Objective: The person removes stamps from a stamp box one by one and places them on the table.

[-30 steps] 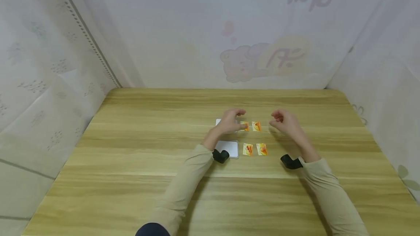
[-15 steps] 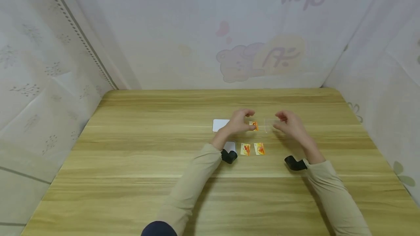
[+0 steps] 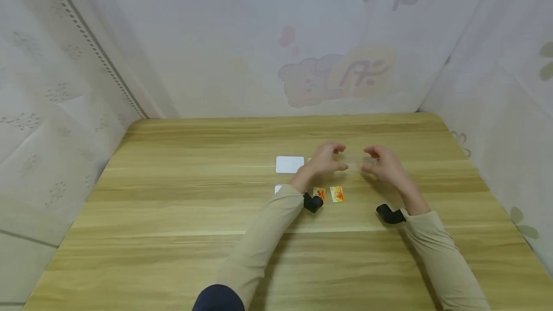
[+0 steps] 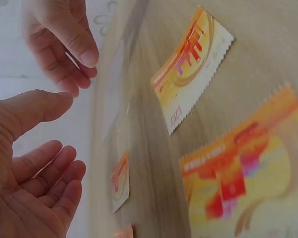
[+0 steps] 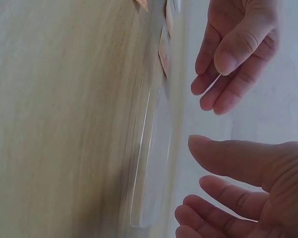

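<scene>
My left hand (image 3: 324,158) hovers over the upper row of orange and yellow stamps, thumb apart from its relaxed fingers and nothing between them. It hides most of that row in the head view. Facing it from the right is my right hand (image 3: 384,163), thumb and fingers also spread apart. A clear plastic case (image 5: 150,168) lies flat on the table beneath and between the hands, hard to make out from above. In the left wrist view, one stamp (image 4: 192,62) with a serrated edge lies near a larger-looking stamp (image 4: 248,171).
Two white rectangular pieces are left of the stamps: an upper one (image 3: 289,164) and a lower one (image 3: 278,189), mostly behind my left forearm. Two stamps form the lower row, the right one (image 3: 338,194) fully visible. The wooden table (image 3: 173,196) meets a curtain (image 3: 216,61) behind.
My left hand has moved right across the upper stamps, toward my right hand, uncovering the upper white piece. My right hand has barely moved. The head view has shifted slightly.
</scene>
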Demonstrator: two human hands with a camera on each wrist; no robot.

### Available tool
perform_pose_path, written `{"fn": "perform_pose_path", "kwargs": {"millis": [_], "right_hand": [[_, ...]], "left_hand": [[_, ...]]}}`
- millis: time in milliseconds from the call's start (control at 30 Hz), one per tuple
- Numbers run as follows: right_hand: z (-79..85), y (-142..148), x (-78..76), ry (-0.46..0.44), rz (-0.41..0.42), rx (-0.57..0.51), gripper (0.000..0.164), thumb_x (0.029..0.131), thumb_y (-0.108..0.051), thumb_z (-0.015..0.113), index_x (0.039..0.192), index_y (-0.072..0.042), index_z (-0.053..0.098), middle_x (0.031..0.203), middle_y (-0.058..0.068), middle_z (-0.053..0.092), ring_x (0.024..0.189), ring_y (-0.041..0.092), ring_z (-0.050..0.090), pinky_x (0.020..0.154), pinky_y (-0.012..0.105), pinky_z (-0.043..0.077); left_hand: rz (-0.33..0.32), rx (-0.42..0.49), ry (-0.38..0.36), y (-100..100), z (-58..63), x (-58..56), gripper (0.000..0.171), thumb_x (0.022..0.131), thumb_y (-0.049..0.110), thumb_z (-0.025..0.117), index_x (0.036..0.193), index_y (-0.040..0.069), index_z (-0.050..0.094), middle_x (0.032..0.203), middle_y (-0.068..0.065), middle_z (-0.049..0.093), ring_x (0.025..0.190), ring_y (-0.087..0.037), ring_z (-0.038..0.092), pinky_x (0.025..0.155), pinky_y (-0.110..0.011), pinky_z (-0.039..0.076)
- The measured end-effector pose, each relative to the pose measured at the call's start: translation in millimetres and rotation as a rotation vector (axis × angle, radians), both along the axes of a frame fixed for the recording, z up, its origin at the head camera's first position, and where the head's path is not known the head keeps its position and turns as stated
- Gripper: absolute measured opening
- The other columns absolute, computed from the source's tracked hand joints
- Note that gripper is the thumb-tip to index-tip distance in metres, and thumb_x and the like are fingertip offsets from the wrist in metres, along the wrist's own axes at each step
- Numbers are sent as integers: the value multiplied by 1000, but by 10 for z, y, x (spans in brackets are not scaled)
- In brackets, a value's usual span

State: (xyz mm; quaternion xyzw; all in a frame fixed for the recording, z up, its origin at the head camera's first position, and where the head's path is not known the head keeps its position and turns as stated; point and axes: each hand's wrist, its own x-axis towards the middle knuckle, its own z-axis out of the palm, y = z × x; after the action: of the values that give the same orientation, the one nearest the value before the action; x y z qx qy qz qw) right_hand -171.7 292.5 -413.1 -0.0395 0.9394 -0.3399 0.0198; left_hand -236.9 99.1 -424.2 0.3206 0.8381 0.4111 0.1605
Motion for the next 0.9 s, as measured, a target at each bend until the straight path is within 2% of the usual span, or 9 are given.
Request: {"fn": "perform_pose_path", "kwargs": {"millis": [167, 433, 667, 900], "right_hand": [[-3, 29, 0, -22, 8, 18, 53, 82, -3, 67, 126, 17, 44, 124, 37, 45, 113, 50, 43, 94, 58, 38], [-47, 68, 1, -15, 28, 81, 55, 79, -1, 69, 124, 19, 45, 118, 39, 47, 108, 51, 45, 90, 59, 39], [-81, 99, -27, -20, 33, 101, 57, 77, -1, 71, 123, 20, 45, 114, 38, 49, 105, 50, 47, 89, 58, 39], [-73, 113, -55, -74, 45, 138, 61, 76, -2, 72, 124, 22, 43, 115, 38, 48, 105, 47, 47, 90, 56, 39]], "left_hand": [[-6, -59, 15, 91, -12, -16, 58, 80, 12, 74, 130, -2, 49, 131, -13, 51, 118, -23, 47, 96, -22, 39], [0, -133, 34, 222, -62, -9, 62, 78, 12, 75, 132, -2, 48, 133, -13, 49, 121, -22, 44, 102, -22, 33], [15, -151, 46, 281, -107, 5, 62, 78, 10, 75, 132, -1, 48, 129, -12, 52, 115, -20, 48, 98, -20, 37], [28, -198, 33, 297, -106, 37, 64, 76, 5, 69, 135, 1, 45, 133, -10, 48, 119, -18, 44, 100, -22, 37]]}}
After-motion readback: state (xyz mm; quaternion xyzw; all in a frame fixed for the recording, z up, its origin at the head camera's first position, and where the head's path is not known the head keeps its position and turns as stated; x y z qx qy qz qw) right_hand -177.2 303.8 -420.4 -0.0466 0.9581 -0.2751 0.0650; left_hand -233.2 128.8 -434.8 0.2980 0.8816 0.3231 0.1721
